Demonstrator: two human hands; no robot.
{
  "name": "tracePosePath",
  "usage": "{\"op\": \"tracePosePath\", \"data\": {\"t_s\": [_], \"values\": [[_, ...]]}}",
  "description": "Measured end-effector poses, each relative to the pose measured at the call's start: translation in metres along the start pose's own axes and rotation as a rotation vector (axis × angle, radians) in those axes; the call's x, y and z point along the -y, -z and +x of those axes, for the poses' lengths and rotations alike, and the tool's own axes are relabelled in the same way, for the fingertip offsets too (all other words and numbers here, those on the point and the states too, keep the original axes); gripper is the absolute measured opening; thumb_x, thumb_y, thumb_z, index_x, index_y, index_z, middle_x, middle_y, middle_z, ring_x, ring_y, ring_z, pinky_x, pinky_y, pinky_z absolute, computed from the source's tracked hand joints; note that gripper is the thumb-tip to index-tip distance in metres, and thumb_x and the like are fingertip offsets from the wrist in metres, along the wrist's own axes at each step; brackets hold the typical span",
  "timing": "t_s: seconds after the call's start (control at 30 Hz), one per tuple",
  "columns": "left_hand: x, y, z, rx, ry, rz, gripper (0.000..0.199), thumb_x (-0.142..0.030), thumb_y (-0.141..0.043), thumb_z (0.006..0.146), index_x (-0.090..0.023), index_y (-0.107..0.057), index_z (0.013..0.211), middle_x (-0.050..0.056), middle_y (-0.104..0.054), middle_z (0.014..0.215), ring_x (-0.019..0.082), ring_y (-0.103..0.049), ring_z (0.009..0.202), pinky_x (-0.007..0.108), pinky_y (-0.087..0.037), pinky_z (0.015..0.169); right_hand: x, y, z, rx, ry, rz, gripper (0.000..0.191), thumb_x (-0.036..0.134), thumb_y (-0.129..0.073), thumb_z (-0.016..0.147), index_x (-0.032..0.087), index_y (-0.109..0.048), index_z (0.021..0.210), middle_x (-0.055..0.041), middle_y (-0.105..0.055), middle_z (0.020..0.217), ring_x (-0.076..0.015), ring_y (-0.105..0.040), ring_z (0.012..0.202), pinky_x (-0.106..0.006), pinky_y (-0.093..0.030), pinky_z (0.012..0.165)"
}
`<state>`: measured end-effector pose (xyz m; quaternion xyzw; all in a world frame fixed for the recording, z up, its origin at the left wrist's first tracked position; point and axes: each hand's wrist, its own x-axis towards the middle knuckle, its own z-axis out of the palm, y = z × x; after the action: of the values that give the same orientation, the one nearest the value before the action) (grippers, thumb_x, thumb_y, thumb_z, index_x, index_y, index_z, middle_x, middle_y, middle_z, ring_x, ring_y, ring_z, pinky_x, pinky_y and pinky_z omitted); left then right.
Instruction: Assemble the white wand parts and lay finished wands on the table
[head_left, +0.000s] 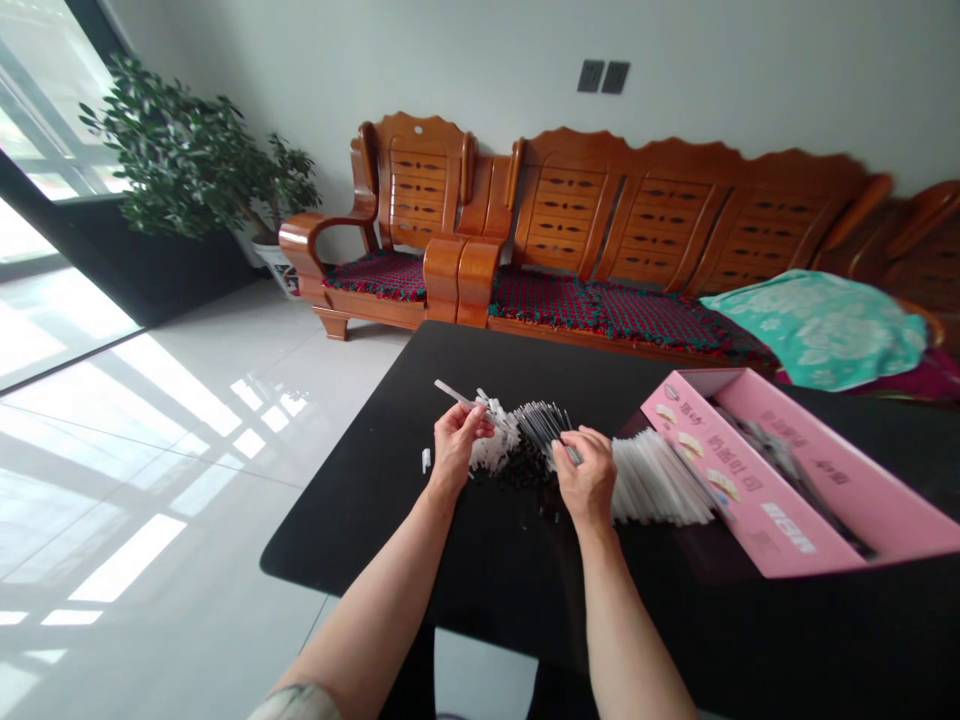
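Left hand [454, 447]: fingers curled shut around one slim white plastic stick [456, 393], its flat end projecting past the thumb, away from the wrist. Right hand [587, 478]: fingertips pinched together on a sheaf of thin dark-tipped rods [541, 425], the grip partly hidden by the fingers.

Between both hands, on a glossy black table [360, 545]: a heap of white plastic pieces [491, 450], beside a mound of small matt black parts [521, 468]. Just left of the left hand: one small white plastic stub [425, 460]. Just right of the right hand: a fanned row of smooth white tubes [660, 480], reaching an open rectangular pink printed cardboard box [780, 470], contents dark and blurred.

Well beyond both hands: a carved orange-brown wooden sofa [637, 215], red-and-green knitted cushions [555, 305], a crumpled teal floral cloth [814, 330], a leafy potted plant [180, 150].
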<state>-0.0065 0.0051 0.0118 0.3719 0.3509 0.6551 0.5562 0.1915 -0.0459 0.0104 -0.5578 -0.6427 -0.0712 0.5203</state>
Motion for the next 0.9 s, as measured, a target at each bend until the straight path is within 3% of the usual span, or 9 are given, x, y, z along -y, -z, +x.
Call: {"op": "tracePosePath", "data": {"t_s": [0.1,0.23,0.33,0.5,0.63,0.7,0.83,0.9], "values": [[-0.001,-0.001,-0.001,0.005,0.008,-0.009,0.035,-0.045,-0.078,0.074,-0.012,-0.067,0.080,0.001,-0.065,0.064,0.011,-0.061,0.055,0.024,-0.052,0.058,-0.014,0.000,-0.003,0.001,-0.032,-0.072,0.015,0.030,-0.060,0.086,0.020,-0.068,0.079,-0.0086,-0.070,0.083,-0.0281,-0.058,0.096,-0.048,-0.048,0.092],[-0.004,-0.004,-0.002,0.023,0.014,-0.005,0.035,-0.045,-0.078,0.074,-0.012,-0.068,0.083,0.001,-0.065,0.065,0.011,-0.061,0.055,0.025,-0.053,0.058,-0.019,-0.002,-0.006,0.101,-0.003,-0.071,0.015,0.030,-0.061,0.086,0.020,-0.069,0.078,-0.0083,-0.071,0.084,-0.0281,-0.057,0.097,-0.047,-0.048,0.092],[-0.006,-0.005,-0.003,0.051,0.018,0.012,0.035,-0.045,-0.078,0.074,-0.012,-0.069,0.085,0.002,-0.066,0.067,0.011,-0.061,0.056,0.025,-0.053,0.058,-0.011,-0.005,-0.006,0.176,0.027,-0.056,0.016,0.032,-0.063,0.087,0.019,-0.071,0.082,-0.0087,-0.072,0.087,-0.0285,-0.056,0.101,-0.049,-0.048,0.095],[-0.004,-0.009,-0.008,0.143,0.027,0.014,0.036,-0.044,-0.078,0.075,-0.012,-0.071,0.090,0.003,-0.068,0.071,0.013,-0.063,0.059,0.027,-0.055,0.061,0.010,-0.009,-0.004,0.199,0.082,0.052,0.024,0.028,-0.053,0.094,0.019,-0.071,0.106,-0.0093,-0.072,0.103,-0.0271,-0.056,0.113,-0.049,-0.047,0.100],[-0.004,-0.008,-0.006,0.206,0.048,0.022,0.035,-0.044,-0.078,0.074,-0.013,-0.071,0.090,0.004,-0.069,0.073,0.014,-0.065,0.060,0.028,-0.056,0.063,0.019,-0.010,-0.003,0.268,0.125,0.140,0.025,0.023,-0.047,0.096,0.020,-0.072,0.099,-0.0079,-0.073,0.100,-0.0256,-0.058,0.113,-0.049,-0.048,0.101],[-0.005,-0.002,0.000,0.119,0.014,-0.012,0.034,-0.043,-0.078,0.075,-0.013,-0.070,0.089,0.003,-0.067,0.072,0.012,-0.063,0.059,0.026,-0.055,0.062,0.017,-0.009,-0.003,0.261,0.116,0.151,0.024,0.022,-0.048,0.095,0.020,-0.071,0.092,-0.0077,-0.073,0.096,-0.0253,-0.059,0.111,-0.048,-0.049,0.099],[-0.008,0.019,0.018,-0.228,-0.092,-0.126,0.036,-0.043,-0.080,0.072,-0.013,-0.066,0.087,0.000,-0.063,0.068,0.009,-0.061,0.057,0.021,-0.053,0.060,0.006,-0.004,-0.001,0.180,0.064,0.103,0.019,0.023,-0.052,0.092,0.021,-0.069,0.083,-0.0081,-0.072,0.092,-0.0261,-0.059,0.106,-0.048,-0.050,0.096],[-0.008,0.026,0.022,-0.314,-0.128,-0.146,0.039,-0.044,-0.080,0.070,-0.013,-0.065,0.088,-0.001,-0.063,0.069,0.009,-0.062,0.058,0.020,-0.052,0.060,-0.001,-0.002,0.000,0.101,0.038,0.045,0.017,0.024,-0.053,0.089,0.021,-0.068,0.080,-0.0083,-0.071,0.089,-0.0266,-0.060,0.102,-0.048,-0.049,0.095]]}}
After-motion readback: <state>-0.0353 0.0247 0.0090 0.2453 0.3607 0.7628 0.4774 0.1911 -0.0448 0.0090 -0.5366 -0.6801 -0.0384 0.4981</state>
